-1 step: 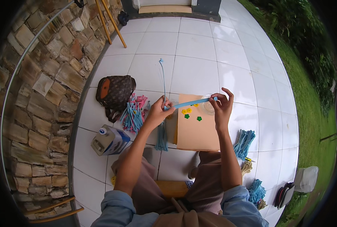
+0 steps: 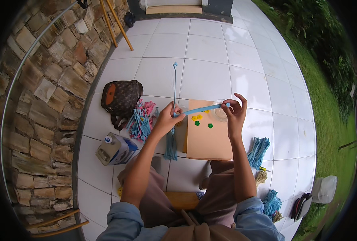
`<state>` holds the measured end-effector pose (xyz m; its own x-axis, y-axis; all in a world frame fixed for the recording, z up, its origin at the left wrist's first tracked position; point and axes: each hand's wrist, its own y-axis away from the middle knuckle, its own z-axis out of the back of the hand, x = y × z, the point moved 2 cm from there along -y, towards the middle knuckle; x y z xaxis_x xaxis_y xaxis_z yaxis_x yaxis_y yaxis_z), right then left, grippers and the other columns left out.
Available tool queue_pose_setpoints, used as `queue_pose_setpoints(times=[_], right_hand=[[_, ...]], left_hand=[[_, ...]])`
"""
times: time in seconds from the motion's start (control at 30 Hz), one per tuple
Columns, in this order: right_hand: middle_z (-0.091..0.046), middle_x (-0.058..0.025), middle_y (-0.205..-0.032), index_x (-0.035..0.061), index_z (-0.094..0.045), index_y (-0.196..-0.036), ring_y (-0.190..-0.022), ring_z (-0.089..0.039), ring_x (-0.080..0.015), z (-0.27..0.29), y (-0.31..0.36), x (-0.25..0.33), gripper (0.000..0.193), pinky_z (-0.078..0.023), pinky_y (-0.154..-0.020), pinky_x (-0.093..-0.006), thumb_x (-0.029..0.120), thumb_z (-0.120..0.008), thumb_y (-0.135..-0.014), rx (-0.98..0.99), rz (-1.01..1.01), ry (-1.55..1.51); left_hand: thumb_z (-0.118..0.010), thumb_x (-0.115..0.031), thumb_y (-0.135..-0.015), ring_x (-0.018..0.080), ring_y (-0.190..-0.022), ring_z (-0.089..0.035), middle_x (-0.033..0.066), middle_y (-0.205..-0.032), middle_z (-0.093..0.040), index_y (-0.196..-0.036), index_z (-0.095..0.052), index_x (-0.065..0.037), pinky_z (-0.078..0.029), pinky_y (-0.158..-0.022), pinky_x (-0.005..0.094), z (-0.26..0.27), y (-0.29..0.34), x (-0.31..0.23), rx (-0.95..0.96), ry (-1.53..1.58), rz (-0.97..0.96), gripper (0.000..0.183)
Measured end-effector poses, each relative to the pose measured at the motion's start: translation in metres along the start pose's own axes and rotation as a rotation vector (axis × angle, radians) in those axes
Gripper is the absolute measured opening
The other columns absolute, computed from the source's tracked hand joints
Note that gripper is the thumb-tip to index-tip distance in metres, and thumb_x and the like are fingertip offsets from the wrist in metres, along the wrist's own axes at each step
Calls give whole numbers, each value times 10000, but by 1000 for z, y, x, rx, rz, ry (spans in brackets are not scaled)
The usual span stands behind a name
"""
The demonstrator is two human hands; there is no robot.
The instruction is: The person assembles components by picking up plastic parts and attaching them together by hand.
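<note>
A flat light-blue ribbon-like strip [image 2: 202,109] is stretched between my two hands above a tan board. My left hand [image 2: 169,119] is closed, pinching the strip's left end together with a thin blue stem [image 2: 175,82] that stands upright and has a small knob at its top. With thumb and forefinger my right hand [image 2: 236,116] grips the strip's other end, which looks rolled or folded over; the remaining fingers are raised. Beneath the strip lies the tan board [image 2: 210,144] with yellow flower shapes [image 2: 197,117] and green flower shapes [image 2: 210,125]. Near its far right corner is a clear round dish [image 2: 219,109].
Left of the board lie a pink-and-blue bundle of stems [image 2: 140,120], a brown backpack [image 2: 122,98] and a jerrycan [image 2: 116,150]. A blue bundle [image 2: 170,146] lies below my left hand. More blue bundles [image 2: 258,152] are on the right. A stone wall [image 2: 46,112] borders the left.
The top of the blue stem has tilted slightly to the right. Both hands keep their grip on the strip.
</note>
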<state>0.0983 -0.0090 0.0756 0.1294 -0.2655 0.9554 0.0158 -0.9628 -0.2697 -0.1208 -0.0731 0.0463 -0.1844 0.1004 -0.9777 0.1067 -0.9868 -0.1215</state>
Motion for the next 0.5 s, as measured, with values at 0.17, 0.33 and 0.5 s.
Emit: queue_pose_setpoints(times=[0.17, 0.33, 0.5], right_hand=[[-532, -50, -920, 43, -370, -1172, -830, -507, -95, 16, -4, 2, 494, -417, -775, -237, -13, -616, -748, 28, -106, -233], [-566, -15, -817, 19, -536, -969, -767, -523, -82, 50, -15, -20, 235, -418, -707, -227, 67, -641, -764, -57, -128, -209], [-603, -47, -624, 0, -616, -731, -536, -524, -82, 29, -7, -41, 125, -407, -508, -214, 116, -661, -745, 65, -74, 405]], left_hand=[[-620, -43, -760, 40, -612, -427, -2, -710, -509, -714, -353, -85, -353, -562, 190, -2, -6, -4, -102, 13, 118, 273], [-596, -39, -776, 54, -677, -434, -5, -720, -500, -686, -352, -102, -352, -621, 195, 7, -9, 16, -260, 233, 245, 268], [-584, -51, -792, 53, -657, -422, -8, -700, -479, -671, -337, -99, -344, -607, 195, 2, -10, 24, -302, 251, 276, 280]])
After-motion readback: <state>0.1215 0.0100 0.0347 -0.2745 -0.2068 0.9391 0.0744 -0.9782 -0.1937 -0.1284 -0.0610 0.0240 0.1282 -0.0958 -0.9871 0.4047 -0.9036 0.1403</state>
